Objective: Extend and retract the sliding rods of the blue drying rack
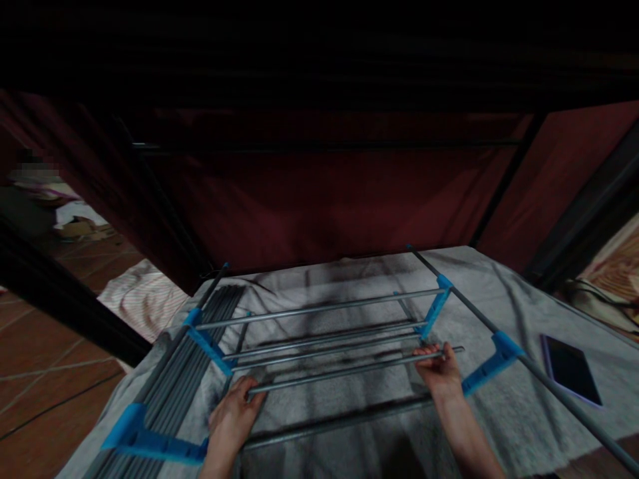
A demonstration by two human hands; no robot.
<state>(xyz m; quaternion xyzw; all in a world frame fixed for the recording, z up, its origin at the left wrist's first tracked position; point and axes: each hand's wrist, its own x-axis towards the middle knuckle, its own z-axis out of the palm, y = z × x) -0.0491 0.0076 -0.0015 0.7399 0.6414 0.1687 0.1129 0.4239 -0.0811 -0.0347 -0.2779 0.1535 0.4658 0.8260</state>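
A thin grey metal rod point(339, 376) lies crosswise between my hands. My left hand point(233, 414) pinches its left end, and my right hand point(439, 368) grips it near the right end, whose tip pokes out past the fingers. Around it stands a partly built rack of grey tubes with blue plastic connectors. Bars point(324, 306) span the far connectors, the left one point(207, 342) and the right one point(435, 306). Nearer to me are another left connector point(150, 439) and right connector point(492, 362), with a bar point(339, 422) between them, partly behind my hands.
A bundle of loose grey rods point(187, 379) lies at the left on the grey cloth point(529, 426). A phone or tablet point(572, 369) rests at the right. Dark frame posts and red panels point(324, 206) enclose the far side. Tiled floor point(44, 359) shows at the left.
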